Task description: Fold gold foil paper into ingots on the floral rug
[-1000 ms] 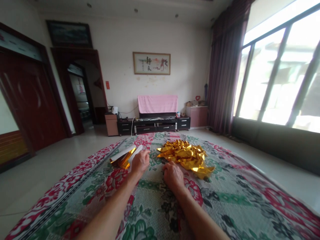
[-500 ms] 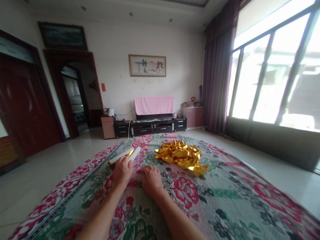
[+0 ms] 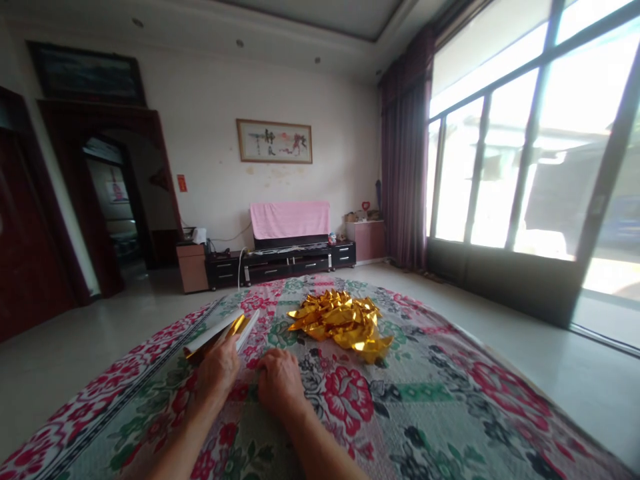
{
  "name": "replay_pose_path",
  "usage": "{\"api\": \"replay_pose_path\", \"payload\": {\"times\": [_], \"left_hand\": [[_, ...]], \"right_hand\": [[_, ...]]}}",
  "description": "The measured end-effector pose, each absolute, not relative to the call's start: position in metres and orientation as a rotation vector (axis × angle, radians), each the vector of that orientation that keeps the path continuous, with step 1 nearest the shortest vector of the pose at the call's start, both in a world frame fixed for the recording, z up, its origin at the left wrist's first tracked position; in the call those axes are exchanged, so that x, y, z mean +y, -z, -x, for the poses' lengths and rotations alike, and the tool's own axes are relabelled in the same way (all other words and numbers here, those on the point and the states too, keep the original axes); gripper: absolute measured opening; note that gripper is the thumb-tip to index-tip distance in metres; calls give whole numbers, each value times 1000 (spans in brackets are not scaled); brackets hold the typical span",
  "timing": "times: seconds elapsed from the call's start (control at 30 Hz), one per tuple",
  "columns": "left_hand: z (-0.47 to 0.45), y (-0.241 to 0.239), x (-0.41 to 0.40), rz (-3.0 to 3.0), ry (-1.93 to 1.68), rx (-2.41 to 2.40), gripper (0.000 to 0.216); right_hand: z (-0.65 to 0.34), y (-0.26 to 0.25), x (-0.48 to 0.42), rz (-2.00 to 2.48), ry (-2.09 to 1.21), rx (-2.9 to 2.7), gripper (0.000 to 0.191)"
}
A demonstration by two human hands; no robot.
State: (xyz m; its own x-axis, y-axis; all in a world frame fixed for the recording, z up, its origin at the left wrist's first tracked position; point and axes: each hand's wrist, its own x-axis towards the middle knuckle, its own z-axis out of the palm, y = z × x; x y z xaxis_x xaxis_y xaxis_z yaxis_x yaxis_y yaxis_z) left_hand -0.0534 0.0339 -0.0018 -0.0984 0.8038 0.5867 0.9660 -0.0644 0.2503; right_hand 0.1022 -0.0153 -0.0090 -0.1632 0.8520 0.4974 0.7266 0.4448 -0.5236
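Observation:
My left hand (image 3: 219, 365) is at a curled stack of gold foil paper (image 3: 239, 325), white on its outer side, lying on the left part of the flowered cloth (image 3: 415, 437). Its fingers are closed on the near edge of the paper, and the fingertips are partly hidden. Just to the right, my right hand (image 3: 281, 381) rests low over the cloth with its fingers curled in. Whatever it may hold is hidden beneath it. Beyond and to the right of that hand lies a heap of folded gold foil pieces (image 3: 340, 319).
The cloth covers a large rounded surface. Past its far edge stand a low black TV cabinet (image 3: 287, 270), a TV under a pink cloth (image 3: 290, 220), and a small side cabinet (image 3: 193, 268). Tall windows (image 3: 505, 167) and a purple curtain (image 3: 405, 167) are on the right.
The camera has turned right and tilted up a little. At my left hand the paper stack is spread wider, showing more gold. My right hand stays curled close by.

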Motion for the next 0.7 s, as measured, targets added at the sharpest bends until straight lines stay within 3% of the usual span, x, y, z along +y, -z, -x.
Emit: {"api": "replay_pose_path", "payload": {"times": [0.3,0.7], "left_hand": [[55,-10,31,1828,1121,-2091,33],[57,-9,37,1912,1135,-2222,32]], "right_hand": [[-103,8,-17,1318,-231,-1900,23],[-104,8,-16,1301,-223,-1913,25]]}}
